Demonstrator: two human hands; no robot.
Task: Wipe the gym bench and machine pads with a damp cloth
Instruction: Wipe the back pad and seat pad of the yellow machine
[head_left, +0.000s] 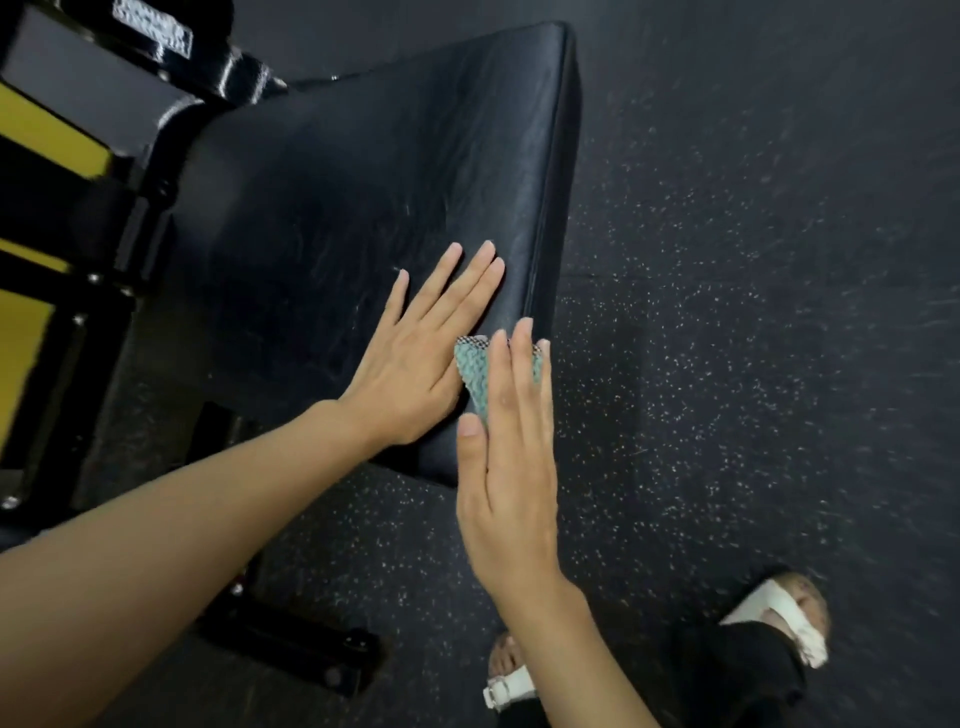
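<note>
My left hand (410, 364) lies flat on the pad (374, 171), fingers straight and a little spread, I think to brace myself while I wipe. Just beside it, at its 3 o'clock, my right hand (509, 467) presses the cloth (472, 369) down under straight, close-set fingers rather than gripping it, so the flat of the fingers can push it along. The cloth sits at the pad's 5 o'clock corner, by the seamed edge. The frame (31, 130) stands at 9 o'clock; the stretch toward 12 probably needs wiping next.
</note>
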